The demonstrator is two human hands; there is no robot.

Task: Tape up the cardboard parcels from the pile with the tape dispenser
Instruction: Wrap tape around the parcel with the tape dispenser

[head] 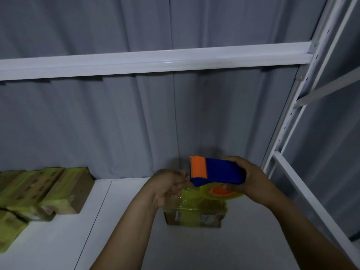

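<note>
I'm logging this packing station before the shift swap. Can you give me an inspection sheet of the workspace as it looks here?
Surface: white shelf board, parcels resting on it.
Job's things: tape dispenser, blue and orange, held above one cardboard parcel wrapped in yellowish tape; pile of similar parcels at the left.
Clutter: nothing seen.
Hands: right hand grips the dispenser; left hand at its orange end, fingers curled, blurred, grip unclear.
Cables: nothing seen.
Surroundings: grey curtain behind; white metal rack.
</note>
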